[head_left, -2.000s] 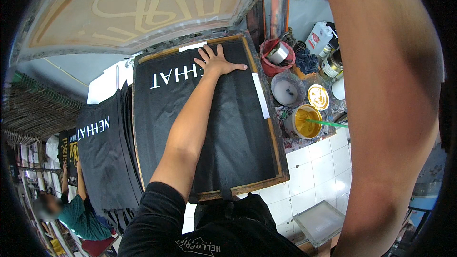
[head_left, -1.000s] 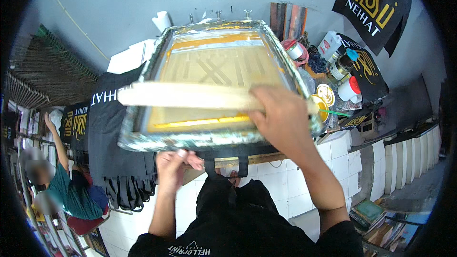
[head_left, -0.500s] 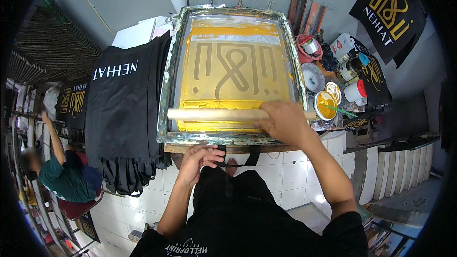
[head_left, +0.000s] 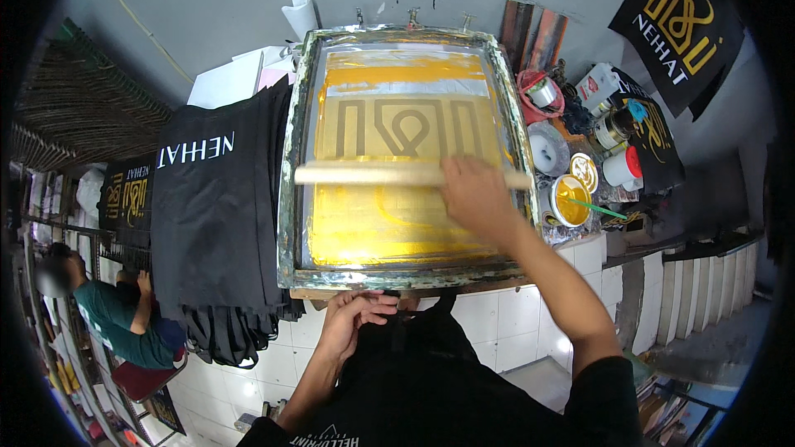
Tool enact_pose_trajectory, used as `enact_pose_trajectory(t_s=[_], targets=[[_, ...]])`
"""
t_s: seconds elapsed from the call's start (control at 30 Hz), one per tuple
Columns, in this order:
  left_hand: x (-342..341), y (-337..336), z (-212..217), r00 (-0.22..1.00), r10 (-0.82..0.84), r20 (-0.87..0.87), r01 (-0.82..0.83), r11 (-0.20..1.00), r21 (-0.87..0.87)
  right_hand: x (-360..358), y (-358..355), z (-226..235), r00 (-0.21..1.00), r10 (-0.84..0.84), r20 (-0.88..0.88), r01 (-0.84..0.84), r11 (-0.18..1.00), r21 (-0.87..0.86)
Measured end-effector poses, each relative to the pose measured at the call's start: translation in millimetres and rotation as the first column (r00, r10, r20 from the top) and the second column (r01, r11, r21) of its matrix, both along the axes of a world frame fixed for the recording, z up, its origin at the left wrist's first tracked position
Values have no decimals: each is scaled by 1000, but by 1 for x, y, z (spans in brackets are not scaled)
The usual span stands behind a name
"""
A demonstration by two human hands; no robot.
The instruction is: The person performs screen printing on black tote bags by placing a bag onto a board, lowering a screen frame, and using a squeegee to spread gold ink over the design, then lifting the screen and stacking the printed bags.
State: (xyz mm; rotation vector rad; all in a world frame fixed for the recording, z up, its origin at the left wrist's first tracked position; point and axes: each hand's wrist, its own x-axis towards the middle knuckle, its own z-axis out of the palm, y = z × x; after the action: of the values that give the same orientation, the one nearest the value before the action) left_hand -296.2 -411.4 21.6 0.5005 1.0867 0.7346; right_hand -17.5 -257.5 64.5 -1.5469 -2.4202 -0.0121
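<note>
My right hand [head_left: 480,199] is wrapped round a long pale squeegee [head_left: 373,174], slightly blurred, which lies across the mesh. The mesh belongs to a paint-smeared screen-printing frame [head_left: 286,199] on the bench. Yellow ink [head_left: 364,244] covers the mesh on the near side of the squeegee. Beyond it the upper part of a lettering stencil [head_left: 397,120] shows, its lower part covered by the squeegee and ink. At the near edge of the bench my left hand [head_left: 354,314] has its fingers bent, with a bit of black strap [head_left: 392,292] at the fingertips.
Black printed bags [head_left: 219,215] are stacked at the left. To the right stand a tub of yellow ink [head_left: 571,199] with a green stick, a red-lidded jar [head_left: 621,167] and several containers. A black printed bag [head_left: 667,29] hangs on the wall. A seated person [head_left: 124,323] is at far left.
My right hand has pushed the squeegee away from me, leaving yellow ink over the lower stencil. The view has shifted, and the left hand stays by the bench edge. The seated person's arm has come down.
</note>
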Motion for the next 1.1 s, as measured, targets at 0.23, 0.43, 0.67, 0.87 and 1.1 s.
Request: enact_pose_trajectory(t_s=[0.23, 0.43, 0.67, 0.87, 1.1], targets=[[-1, 7, 2, 985, 59, 161, -36, 988, -147, 34, 183, 19, 992, -56, 116, 64, 996, -67], [-8, 5, 5, 915, 214, 342, -82, 928, -362, 31, 261, 60, 988, -132, -79, 89, 911, -404], [-47, 30, 24, 962, -179, 206, 213, 964, -160, 42, 322, 36, 997, -70, -28, 57, 940, -336], [-54, 63, 54, 988, -148, 33, 149, 988, -45, 34, 346, 27, 990, -126, 68, 138, 964, -228], [-42, 94, 64, 982, -185, 38, 185, 983, 17, 39, 339, 10, 983, -182, -23, 181, 982, -49]])
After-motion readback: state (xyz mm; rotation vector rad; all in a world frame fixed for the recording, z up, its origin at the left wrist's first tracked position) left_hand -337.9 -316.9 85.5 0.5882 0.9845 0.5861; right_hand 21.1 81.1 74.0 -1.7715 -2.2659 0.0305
